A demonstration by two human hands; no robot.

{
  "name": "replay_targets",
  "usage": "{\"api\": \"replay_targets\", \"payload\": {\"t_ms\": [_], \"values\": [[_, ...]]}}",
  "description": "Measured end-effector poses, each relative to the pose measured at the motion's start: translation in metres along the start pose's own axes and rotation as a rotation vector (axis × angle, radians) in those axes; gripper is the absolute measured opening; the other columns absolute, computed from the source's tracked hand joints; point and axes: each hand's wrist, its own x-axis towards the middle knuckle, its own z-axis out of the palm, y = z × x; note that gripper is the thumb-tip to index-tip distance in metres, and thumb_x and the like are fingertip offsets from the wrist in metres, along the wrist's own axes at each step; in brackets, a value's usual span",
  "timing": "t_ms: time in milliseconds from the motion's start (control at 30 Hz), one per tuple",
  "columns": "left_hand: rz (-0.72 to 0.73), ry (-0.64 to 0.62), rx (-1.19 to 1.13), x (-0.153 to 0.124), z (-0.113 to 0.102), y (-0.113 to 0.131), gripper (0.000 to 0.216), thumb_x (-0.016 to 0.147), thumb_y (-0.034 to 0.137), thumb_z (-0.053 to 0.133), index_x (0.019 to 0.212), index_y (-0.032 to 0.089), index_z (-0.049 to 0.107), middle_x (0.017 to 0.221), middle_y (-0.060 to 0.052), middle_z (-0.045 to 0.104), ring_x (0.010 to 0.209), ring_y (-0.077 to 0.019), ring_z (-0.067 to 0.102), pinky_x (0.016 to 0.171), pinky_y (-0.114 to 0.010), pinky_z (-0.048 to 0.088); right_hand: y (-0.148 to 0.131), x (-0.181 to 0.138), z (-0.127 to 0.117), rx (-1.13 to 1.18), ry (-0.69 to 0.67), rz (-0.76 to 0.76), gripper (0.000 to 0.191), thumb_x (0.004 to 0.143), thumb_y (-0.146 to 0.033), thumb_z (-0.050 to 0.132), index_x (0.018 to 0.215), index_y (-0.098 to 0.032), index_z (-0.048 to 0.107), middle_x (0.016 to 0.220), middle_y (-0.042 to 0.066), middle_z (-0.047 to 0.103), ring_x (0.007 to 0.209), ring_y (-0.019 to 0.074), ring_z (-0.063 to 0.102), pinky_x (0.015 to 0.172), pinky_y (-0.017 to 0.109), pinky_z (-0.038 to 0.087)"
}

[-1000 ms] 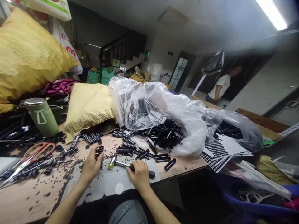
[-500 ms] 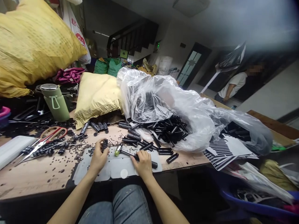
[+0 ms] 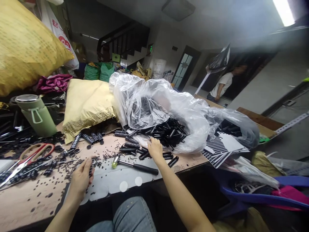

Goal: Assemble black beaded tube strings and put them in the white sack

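My left hand (image 3: pixel 83 177), at the left end of the pale board (image 3: pixel 106 178), is closed around a black-and-white patterned tube (image 3: pixel 91 167), mostly covered by the fingers. Among the loose black tubes (image 3: pixel 144 155), beside the larger heap (image 3: pixel 172 132), is my right hand (image 3: pixel 155 149). Its fingers are bent and close together; their tips are hidden, so what they hold cannot be made out. A hammer (image 3: pixel 135 166) with a black handle and yellow-green face lies on the board, apart from both hands. Several finished-looking patterned tubes (image 3: pixel 88 138) lie by the yellow sack (image 3: pixel 88 103).
Scissors (image 3: pixel 26 158) and thin metal rods lie at the left, near a green flask (image 3: pixel 37 117). Small black discs (image 3: pixel 98 162) are scattered over the wooden table (image 3: pixel 21 206). Clear plastic bags (image 3: pixel 188 112) and patterned sheets (image 3: pixel 218 149) are right. A person (image 3: pixel 223 83) stands in the background.
My right hand has let go of the hammer handle and moved up to the black tubes. My left hand, with the patterned tube, has moved left and down in view. The camera has turned right.
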Motion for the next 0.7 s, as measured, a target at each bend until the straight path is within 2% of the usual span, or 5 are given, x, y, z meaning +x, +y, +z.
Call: {"api": "replay_targets", "payload": {"t_ms": [167, 300, 433, 533, 700], "values": [[-0.039, -0.049, -0.028, -0.006, 0.006, 0.0, 0.053, 0.065, 0.055, 0.052, 0.103, 0.018, 0.053, 0.059, 0.004, 0.047, 0.038, -0.0094, 0.039, 0.033, -0.021, 0.029, 0.024, 0.025, -0.001, -0.008, -0.104, 0.129, 0.015, 0.071, -0.006, 0.049, 0.076, -0.011, 0.063, 0.079, 0.016, 0.065, 0.087, 0.0248, 0.059, 0.078, 0.036, 0.039], [-0.033, -0.098, 0.051, -0.015, 0.024, 0.004, 0.055, 0.058, 0.06, 0.057, 0.093, 0.017, 0.055, 0.058, 0.004, 0.047, 0.036, -0.0086, 0.037, 0.033, -0.021, 0.028, 0.021, 0.015, -0.014, 0.137, -0.126, 0.019, 0.024, 0.077, -0.014, 0.044, 0.093, -0.015, 0.062, 0.09, 0.01, 0.066, 0.086, 0.0183, 0.061, 0.076, 0.028, 0.043], [0.058, -0.109, 0.246, -0.021, 0.043, 0.008, 0.055, 0.062, 0.062, 0.052, 0.097, 0.019, 0.057, 0.045, 0.004, 0.046, 0.037, -0.0126, 0.039, 0.037, -0.023, 0.034, 0.0, -0.01, -0.038, 0.29, -0.172, -0.169, 0.028, 0.08, -0.022, 0.044, 0.103, -0.022, 0.06, 0.098, 0.002, 0.066, 0.087, 0.0126, 0.06, 0.076, 0.022, 0.045], [0.301, -0.146, 0.396, -0.022, 0.053, 0.008, 0.048, 0.057, 0.058, 0.059, 0.089, 0.022, 0.063, 0.07, -0.004, 0.064, 0.066, -0.0228, 0.058, 0.059, -0.031, 0.047, -0.021, -0.026, -0.052, 0.276, -0.361, -0.46, 0.025, 0.074, -0.02, 0.053, 0.096, -0.026, 0.065, 0.09, -0.003, 0.068, 0.081, 0.0121, 0.061, 0.072, 0.02, 0.045], [0.388, -0.578, 0.444, -0.019, 0.057, 0.001, 0.028, 0.055, 0.051, 0.062, 0.062, 0.023, 0.067, 0.069, -0.004, 0.067, 0.069, -0.0251, 0.061, 0.065, -0.031, 0.05, -0.054, -0.035, -0.061, 0.155, -0.72, -0.913, 0.013, 0.067, -0.02, 0.062, 0.078, -0.024, 0.067, 0.063, -0.009, 0.064, 0.057, 0.0078, 0.057, 0.053, 0.015, 0.04]]}}
